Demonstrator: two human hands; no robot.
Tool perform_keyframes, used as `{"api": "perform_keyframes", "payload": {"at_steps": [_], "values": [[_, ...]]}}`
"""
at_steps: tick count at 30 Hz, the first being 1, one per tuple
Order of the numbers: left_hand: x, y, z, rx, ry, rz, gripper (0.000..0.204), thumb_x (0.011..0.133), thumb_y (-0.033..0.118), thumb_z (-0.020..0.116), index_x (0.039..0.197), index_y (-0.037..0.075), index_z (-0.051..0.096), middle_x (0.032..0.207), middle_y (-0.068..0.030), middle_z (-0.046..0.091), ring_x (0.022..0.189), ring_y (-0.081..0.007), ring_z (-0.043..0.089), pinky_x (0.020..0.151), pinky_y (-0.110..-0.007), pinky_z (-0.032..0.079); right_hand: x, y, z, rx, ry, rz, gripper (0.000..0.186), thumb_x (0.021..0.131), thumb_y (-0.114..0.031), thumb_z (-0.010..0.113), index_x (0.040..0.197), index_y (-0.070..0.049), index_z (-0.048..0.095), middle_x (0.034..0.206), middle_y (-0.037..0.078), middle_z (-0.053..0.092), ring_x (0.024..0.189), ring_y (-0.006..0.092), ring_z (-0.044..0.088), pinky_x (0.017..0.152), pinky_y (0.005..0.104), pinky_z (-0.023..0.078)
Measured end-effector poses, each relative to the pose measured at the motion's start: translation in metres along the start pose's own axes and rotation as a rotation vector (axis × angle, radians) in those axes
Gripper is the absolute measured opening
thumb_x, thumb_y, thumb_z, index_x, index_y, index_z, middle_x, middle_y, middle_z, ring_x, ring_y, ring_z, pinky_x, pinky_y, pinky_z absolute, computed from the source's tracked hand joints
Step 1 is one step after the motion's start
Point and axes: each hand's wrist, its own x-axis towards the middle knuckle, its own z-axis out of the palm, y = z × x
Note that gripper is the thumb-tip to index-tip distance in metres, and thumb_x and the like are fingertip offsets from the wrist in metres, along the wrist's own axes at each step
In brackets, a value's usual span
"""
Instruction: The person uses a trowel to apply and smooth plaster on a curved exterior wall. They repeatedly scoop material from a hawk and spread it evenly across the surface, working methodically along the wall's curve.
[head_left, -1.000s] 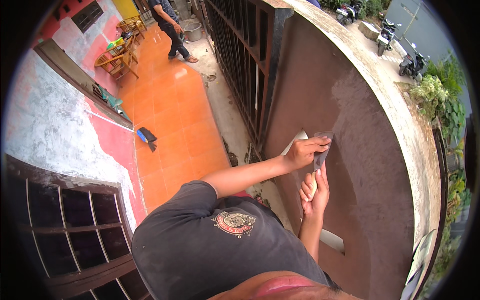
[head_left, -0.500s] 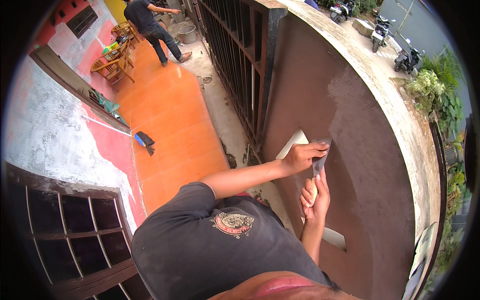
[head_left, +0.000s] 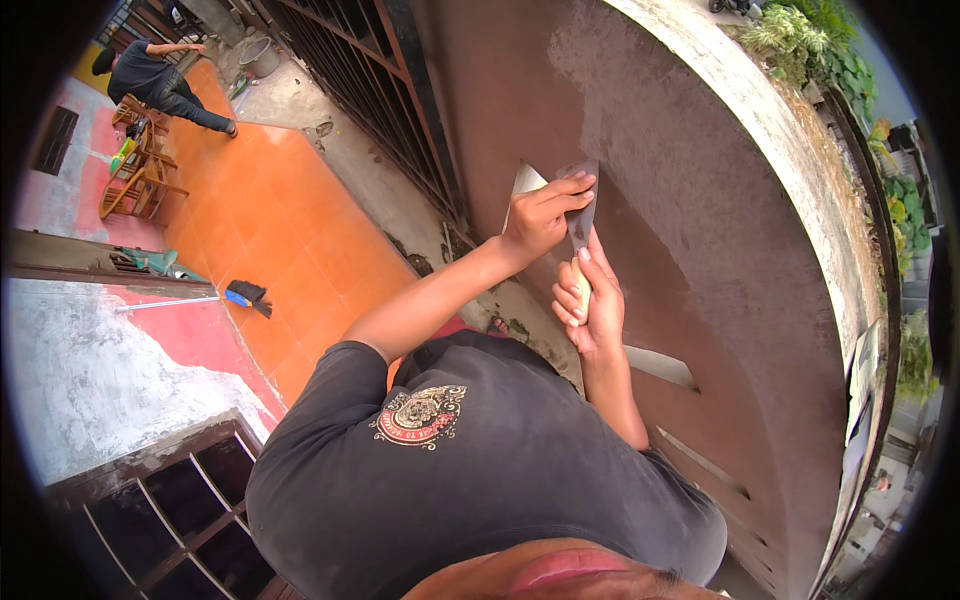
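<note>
Putty knife (head_left: 582, 232): flat metal blade, pale wooden handle, held up against the brown rendered wall (head_left: 700, 230) at about chest height, blade end up, handle down. A second flat pale blade, the scraper (head_left: 525, 180), pokes out above the left hand; whether that hand holds it or just rests beside it, cannot tell.

Right hand (head_left: 590, 305): closed around the handle, fingers wrapped, thumb side toward the blade. Clamped on the putty knife.

Left hand (head_left: 540, 215): fingers drawn together, fingertips pinched on the upper edge of the blade. Looks like it is steadying or wiping the blade, not carrying weight.

Handling, my read: the tool is light and the handle stiff. The blade is thin, so it likely springs a little under pressure. The edge may be sharp and possibly smeared with wet material, so it could be slippery there. Take hold at the wooden handle for grip and control. Touch the blade only on its flat, not along the edge.

Around it: the wall has a darker damp-looking patch near the blade and a rough grey band higher up. A dark iron gate (head_left: 380, 110) stands left of the wall. Orange tiled floor (head_left: 290, 230) lies far below, with a broom (head_left: 225, 297) on it. Another person (head_left: 160, 85) bends over near a wooden chair (head_left: 140, 170), well apart.
</note>
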Motion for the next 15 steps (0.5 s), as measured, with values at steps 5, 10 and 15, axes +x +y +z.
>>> {"api": "perform_keyframes", "payload": {"at_steps": [5, 10, 15], "values": [[0.001, 0.0, -0.002, -0.018, 0.045, -0.007, 0.03, 0.077, -0.017, 0.068, 0.099, 0.0, 0.079, 0.113, -0.0112, 0.078, 0.108, -0.0264, 0.075, 0.088, -0.033, 0.065, 0.0, 0.001, 0.005, 0.029, -0.14, -0.071, 0.057, 0.113, -0.02, 0.037, 0.167, -0.022, 0.02, 0.069, 0.002, 0.042, 0.041, 0.0067, 0.033, 0.034, 0.0196, 0.029], [0.005, -0.002, -0.001, -0.053, 0.038, 0.082, 0.028, 0.078, -0.016, 0.069, 0.098, 0.001, 0.079, 0.113, -0.0111, 0.078, 0.107, -0.0262, 0.075, 0.087, -0.033, 0.066, 0.001, 0.0, 0.01, -0.009, 0.02, 0.026, 0.057, 0.113, -0.02, 0.039, 0.167, -0.022, 0.02, 0.069, 0.002, 0.043, 0.042, 0.0069, 0.034, 0.036, 0.0201, 0.032], [0.006, -0.007, -0.002, 0.0, 0.064, -0.016, 0.021, 0.08, -0.013, 0.072, 0.095, 0.001, 0.078, 0.112, -0.0116, 0.078, 0.107, -0.0266, 0.076, 0.087, -0.033, 0.065, 0.006, 0.002, 0.012, 0.007, -0.032, -0.031, 0.059, 0.112, -0.02, 0.04, 0.167, -0.023, 0.019, 0.068, 0.002, 0.042, 0.042, 0.007, 0.034, 0.034, 0.0202, 0.031]]}}
